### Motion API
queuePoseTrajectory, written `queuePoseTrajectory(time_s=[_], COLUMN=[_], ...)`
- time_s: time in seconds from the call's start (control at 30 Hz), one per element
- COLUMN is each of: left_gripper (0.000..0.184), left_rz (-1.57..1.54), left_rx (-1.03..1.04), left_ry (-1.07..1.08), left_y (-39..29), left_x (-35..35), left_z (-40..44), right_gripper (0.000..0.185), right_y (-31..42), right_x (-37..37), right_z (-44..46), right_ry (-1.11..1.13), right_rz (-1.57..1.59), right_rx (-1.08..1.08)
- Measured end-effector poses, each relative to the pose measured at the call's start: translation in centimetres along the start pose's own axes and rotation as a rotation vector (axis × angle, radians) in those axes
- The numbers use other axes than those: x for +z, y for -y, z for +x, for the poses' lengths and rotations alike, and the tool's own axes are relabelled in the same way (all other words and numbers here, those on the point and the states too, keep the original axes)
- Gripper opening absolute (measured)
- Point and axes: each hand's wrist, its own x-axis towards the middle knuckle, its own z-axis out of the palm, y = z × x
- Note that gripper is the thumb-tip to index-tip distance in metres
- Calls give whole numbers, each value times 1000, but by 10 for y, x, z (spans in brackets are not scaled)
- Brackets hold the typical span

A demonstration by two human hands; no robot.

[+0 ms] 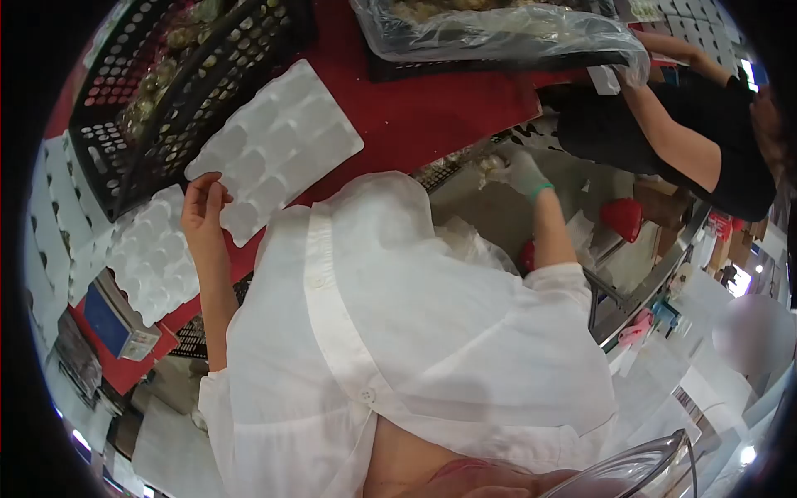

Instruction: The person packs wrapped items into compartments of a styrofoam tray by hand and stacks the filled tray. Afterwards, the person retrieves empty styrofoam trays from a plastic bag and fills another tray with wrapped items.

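My left hand (206,202) is bare, its fingers loosely curled with the thumb apart and nothing visible in them. It lies by the lower left edge of a white moulded tray (278,145) with rounded hollows; whether it touches the tray I cannot tell. My right hand (525,173), in a pale glove with a green cuff, hangs low beside the table on the right. Its fingers close on a small pale-yellowish clump (491,166), too blurred to name. Below my left hand is a second white moulded tray (154,257).
A black perforated crate (178,116) with wrapped round yellowish items stands on the red table (415,116). Another black crate (465,68), lined with clear plastic, stands at the back. A person in dark clothing (664,133) reaches to it. A blue-and-white box (116,315) sits lower left.
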Motion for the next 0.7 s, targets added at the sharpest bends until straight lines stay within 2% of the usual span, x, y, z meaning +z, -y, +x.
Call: queuePoseTrajectory(time_s=[0.07, 0.1, 0.13, 0.17, 0.2, 0.23, 0.27, 0.3, 0.37, 0.43, 0.5, 0.57, 0.6, 0.63, 0.67, 0.7], left_gripper=[17, 16, 14, 13, 13, 12, 12, 12, 12, 18, 29, 42, 48, 53, 59, 65], left_rz=[15, 37, 67, 183, 191, 197, 224, 239, 286, 575, 765, 773, 949, 1121, 1147, 1172], left_rx=[42, 85, 132, 218, 295, 370, 412, 432, 475, 516, 485, 357, 377, 395, 395, 397], left_ry=[-32, -37, -61, -72, -108, -139, -170, -214, -275, -344, -241, 88, 190, 295, 360, 429], left_y=[0, -2, -9, -23, -31, -36, -44, -52, -66, -81, -65, -49, -53, -58, -56, -51], left_x=[1, 1, -5, -10, -18, -27, -40, -54, -83, -109, -144, -155, -147, -133, -123, -110], left_z=[7, 10, 12, 13, 18, 25, 34, 45, 80, 122, 183, 236, 245, 253, 265, 276], right_gripper=[41, 37, 34, 34, 42, 44, 38, 33, 33, 28, 24, 22, 22, 26, 29, 29], right_y=[-92, -131, -140, -100, -192, -177, -170, -155, -131, -97, -130, -153, -133, -108, -75, -57], right_x=[49, 64, 78, 74, 107, 110, 114, 109, 96, 83, 66, 71, 66, 58, 51, 47], right_z=[41, 54, 65, 62, 111, 105, 116, 106, 102, 88, 99, 90, 80, 58, 35, 20], right_ry=[-200, -187, -165, -36, -3, -150, -316, -285, -264, -306, -157, -306, -306, -280, -254, -262], right_rz=[-220, -206, -190, 130, 716, 825, 1104, 1065, 1119, 920, 774, 496, 485, 652, 816, 805], right_rx=[5, -19, -63, 332, 420, 301, 420, 263, 240, 179, 197, -75, -85, 96, 281, 276])
